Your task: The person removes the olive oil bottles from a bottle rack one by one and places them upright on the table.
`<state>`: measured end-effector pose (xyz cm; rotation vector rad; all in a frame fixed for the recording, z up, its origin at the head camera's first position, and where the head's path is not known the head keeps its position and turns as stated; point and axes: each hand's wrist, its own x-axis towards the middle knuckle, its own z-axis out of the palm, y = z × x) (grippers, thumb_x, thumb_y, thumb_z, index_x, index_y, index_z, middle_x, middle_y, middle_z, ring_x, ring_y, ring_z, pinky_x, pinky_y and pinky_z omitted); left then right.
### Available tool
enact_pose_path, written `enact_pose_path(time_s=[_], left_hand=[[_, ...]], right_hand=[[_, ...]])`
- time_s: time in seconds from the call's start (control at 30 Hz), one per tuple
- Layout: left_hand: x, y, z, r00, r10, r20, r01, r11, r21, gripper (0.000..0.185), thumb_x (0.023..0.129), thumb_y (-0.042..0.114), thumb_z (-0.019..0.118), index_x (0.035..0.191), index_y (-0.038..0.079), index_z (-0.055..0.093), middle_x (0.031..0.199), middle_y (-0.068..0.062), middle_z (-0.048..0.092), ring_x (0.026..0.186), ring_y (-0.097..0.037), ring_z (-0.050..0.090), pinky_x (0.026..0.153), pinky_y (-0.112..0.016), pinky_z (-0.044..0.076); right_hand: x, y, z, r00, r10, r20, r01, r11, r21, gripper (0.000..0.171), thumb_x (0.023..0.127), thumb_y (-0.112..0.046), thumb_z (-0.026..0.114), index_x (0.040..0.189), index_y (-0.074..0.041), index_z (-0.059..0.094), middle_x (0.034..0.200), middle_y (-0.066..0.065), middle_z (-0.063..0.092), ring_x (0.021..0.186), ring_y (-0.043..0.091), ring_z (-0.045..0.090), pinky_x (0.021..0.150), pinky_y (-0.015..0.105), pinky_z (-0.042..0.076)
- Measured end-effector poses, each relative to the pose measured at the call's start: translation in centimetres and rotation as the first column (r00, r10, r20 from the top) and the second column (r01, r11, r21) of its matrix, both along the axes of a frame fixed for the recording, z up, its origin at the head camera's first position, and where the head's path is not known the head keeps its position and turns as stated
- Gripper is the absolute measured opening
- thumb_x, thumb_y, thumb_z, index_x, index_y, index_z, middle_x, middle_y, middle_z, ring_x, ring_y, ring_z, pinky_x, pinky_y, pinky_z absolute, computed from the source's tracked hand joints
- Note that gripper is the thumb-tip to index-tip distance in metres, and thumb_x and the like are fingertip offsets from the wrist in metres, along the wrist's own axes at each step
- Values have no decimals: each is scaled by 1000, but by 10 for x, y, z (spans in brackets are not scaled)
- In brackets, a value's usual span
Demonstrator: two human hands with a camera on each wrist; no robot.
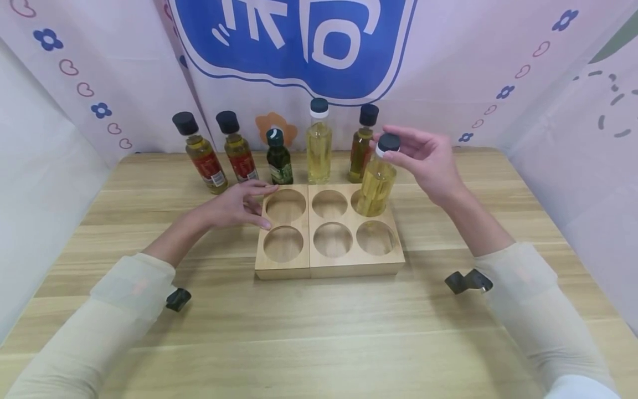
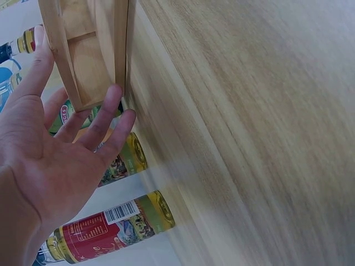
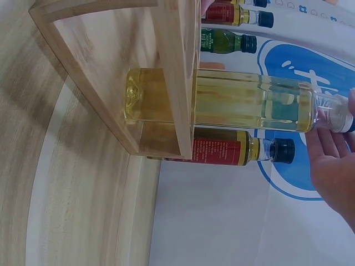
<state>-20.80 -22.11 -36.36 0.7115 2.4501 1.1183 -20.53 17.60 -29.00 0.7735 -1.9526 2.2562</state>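
A wooden rack [image 1: 309, 221] with two rows of round holes stands on the table. My right hand [image 1: 423, 160] pinches a clear bottle of pale yellow oil [image 1: 377, 183] at its dark cap and neck. That bottle leans slightly in the back right hole; in the right wrist view its lower end [image 3: 150, 97] shows inside the rack's open side. At the rack's left end, my left hand [image 1: 239, 205] touches the wood with fingers and thumb spread. Seen from the left wrist, the fingers [image 2: 105, 116] are extended beside the end of the rack.
Behind the rack stand two red-labelled bottles [image 1: 206, 166] at left, a small dark green bottle [image 1: 279, 160], another clear oil bottle [image 1: 319, 147] and one more red-labelled bottle [image 1: 360, 152]. A printed cloth [image 1: 139, 66] hangs along the table's back edge.
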Motion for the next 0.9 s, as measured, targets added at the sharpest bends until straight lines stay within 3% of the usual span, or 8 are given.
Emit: enact_pose_path(time_s=[0.13,0.63,0.9], left_hand=[[0,0,0,1000,-4,-3,4,1000,0,85,87,11,85,157,1,39,163,-32,23,106,-36,71,102,-49,57],[0,-1,2,1000,-6,-12,5,1000,-23,87,86,14,87,158,2,38,164,-32,23,110,-38,69,100,-49,58],[-1,-1,1,1000,0,-7,0,1000,-11,86,86,12,86,157,2,39,164,-33,22,106,-35,71,102,-48,57]], right_hand=[[0,0,0,1000,-8,6,8,1000,-16,43,87,24,65,121,-1,73,118,17,75,105,21,75,94,31,60],[2,-2,1,992,-127,-20,127,992,11,43,85,26,66,111,-5,78,105,3,79,98,15,77,89,27,61],[2,-3,0,989,-142,-31,142,990,0,45,84,28,65,110,-7,78,103,2,80,95,15,77,89,27,61]])
